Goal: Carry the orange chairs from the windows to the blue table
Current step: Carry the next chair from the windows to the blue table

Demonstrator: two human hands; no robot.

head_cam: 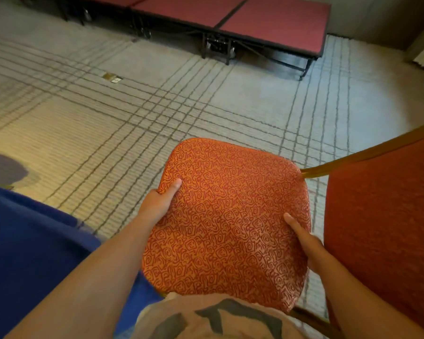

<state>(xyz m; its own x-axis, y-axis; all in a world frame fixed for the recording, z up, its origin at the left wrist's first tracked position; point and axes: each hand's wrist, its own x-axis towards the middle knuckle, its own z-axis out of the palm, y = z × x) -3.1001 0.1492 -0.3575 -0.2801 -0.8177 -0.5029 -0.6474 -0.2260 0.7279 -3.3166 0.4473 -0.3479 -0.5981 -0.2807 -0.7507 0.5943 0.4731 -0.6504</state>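
I hold an orange chair (228,216) in front of me, its patterned seat facing up. Its plain orange backrest (382,226) with a gold frame is at the right. My left hand (158,200) grips the seat's left edge, thumb on top and fingers under it. My right hand (304,241) grips the seat's right edge near the backrest, thumb lying on the fabric. The blue table (30,245), draped in blue cloth, fills the lower left, right beside the chair.
Pale carpet with dark grid lines (157,106) stretches ahead. A low red-topped stage platform on black legs (267,23) runs along the far wall. A small floor outlet plate (112,77) lies in the carpet at left.
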